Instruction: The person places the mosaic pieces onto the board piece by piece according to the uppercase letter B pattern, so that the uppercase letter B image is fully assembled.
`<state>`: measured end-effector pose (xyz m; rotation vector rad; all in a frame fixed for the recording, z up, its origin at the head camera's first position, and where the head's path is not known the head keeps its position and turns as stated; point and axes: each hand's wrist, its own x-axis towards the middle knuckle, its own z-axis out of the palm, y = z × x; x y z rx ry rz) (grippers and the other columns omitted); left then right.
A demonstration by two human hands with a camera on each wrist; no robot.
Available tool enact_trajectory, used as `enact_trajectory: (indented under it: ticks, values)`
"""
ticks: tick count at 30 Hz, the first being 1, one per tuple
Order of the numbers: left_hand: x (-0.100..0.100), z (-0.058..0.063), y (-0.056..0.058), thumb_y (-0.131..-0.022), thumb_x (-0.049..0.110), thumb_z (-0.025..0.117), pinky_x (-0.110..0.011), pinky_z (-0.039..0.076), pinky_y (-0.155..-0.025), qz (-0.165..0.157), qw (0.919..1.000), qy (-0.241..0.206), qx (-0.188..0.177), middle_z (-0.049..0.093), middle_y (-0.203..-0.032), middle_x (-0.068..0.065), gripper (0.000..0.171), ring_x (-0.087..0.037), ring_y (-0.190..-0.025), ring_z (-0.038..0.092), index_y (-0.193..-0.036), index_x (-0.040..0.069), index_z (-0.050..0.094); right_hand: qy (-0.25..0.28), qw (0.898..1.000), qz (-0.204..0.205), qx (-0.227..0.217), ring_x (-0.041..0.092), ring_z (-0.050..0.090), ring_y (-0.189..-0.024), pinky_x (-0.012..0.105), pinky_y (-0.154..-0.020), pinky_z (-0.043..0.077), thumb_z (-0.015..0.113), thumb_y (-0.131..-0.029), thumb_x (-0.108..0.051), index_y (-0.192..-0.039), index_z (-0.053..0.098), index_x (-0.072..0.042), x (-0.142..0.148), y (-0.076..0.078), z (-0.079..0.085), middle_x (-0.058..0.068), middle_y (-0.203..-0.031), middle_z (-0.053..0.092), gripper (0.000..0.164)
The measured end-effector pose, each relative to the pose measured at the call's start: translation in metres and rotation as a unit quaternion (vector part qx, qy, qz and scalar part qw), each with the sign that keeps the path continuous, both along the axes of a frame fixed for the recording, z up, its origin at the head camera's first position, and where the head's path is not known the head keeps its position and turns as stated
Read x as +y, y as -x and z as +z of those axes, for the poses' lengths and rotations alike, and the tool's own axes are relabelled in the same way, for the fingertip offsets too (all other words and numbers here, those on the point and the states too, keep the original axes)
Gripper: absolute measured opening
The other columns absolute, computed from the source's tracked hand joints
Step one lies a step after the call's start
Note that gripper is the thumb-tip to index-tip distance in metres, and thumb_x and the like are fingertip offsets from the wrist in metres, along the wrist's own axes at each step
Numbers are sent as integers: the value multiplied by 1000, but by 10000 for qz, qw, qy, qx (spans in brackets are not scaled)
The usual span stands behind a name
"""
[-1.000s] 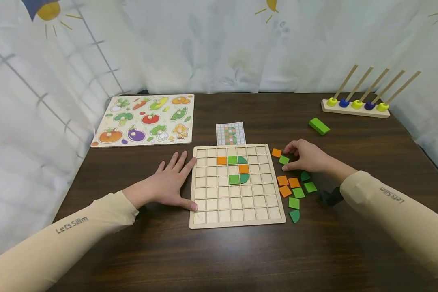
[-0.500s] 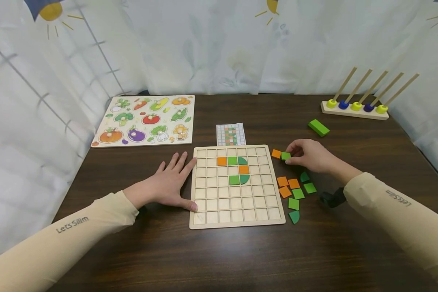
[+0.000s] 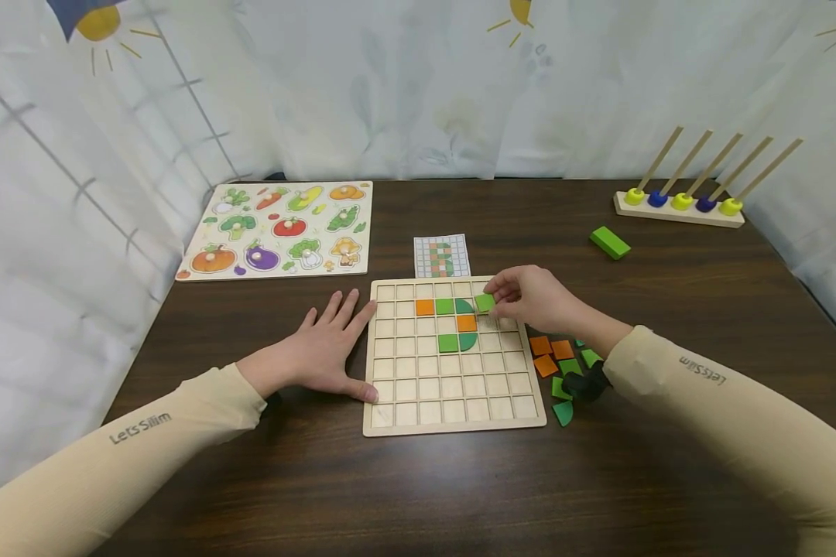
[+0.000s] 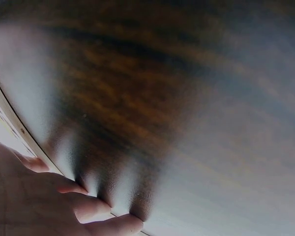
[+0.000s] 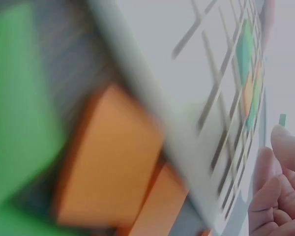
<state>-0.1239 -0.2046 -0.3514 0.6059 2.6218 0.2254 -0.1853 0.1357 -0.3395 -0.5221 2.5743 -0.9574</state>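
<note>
Between thumb and fingers, my right hand [image 3: 532, 298] pinches a light green square tile [image 3: 484, 302] over the upper right of the wooden grid board [image 3: 428, 391]. In the right wrist view only a small edge of that tile [image 5: 282, 120] shows at the fingertips. My left hand [image 3: 320, 348] lies flat with spread fingers, touching the board's left edge. Set in the board are an orange square [image 3: 425, 308], a green square [image 3: 444, 307] and a dark green quarter-round [image 3: 464, 306] in one row. Below them sit another orange square [image 3: 466, 323], a green square [image 3: 448, 343] and a quarter-round [image 3: 467, 341].
Loose orange tiles [image 3: 545, 365] and green tiles lie right of the board, partly under my right wrist. A pattern card [image 3: 442, 256] touches the board's top. Behind are a vegetable puzzle [image 3: 272, 232], a green block [image 3: 609, 243] and a peg stand [image 3: 679, 209].
My right hand has picked up the green square tile from the table right of the board and carried it left over the board. The left hand has stayed in place.
</note>
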Motion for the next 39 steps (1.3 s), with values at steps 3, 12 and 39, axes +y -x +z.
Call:
enact_trajectory:
  ticks: [3, 12, 39]
  values:
    - [0, 0, 0, -74, 76, 75, -78, 14, -115, 5, 10000, -1, -7, -1, -170, -29, 134, -53, -156, 0, -165, 7, 5, 85, 9998, 102, -123, 23, 66, -98, 37, -90, 56, 74, -92, -4, -120, 69, 0, -14, -1, 1, 13, -107, 71, 29]
    - [0, 0, 1, -74, 76, 74, -78, 14, -115, 9, 10000, 36, -32, -2, -170, -28, 134, -52, -156, -1, -165, 7, 4, 71, 9997, 142, -193, 19, 69, -92, 34, -87, 58, 82, -87, -13, -113, 72, -2, -45, -2, 3, 9, -101, 74, 30]
    - [0, -2, 1, -74, 77, 74, -77, 15, -116, 15, 10000, 97, -9, -2, -170, -28, 135, -52, -156, 0, -165, 7, 4, -584, 9957, 712, -15, 15, 63, -80, 32, -82, 54, 86, -85, -18, -107, 75, -4, -85, -10, -3, 3, -88, 73, 29]
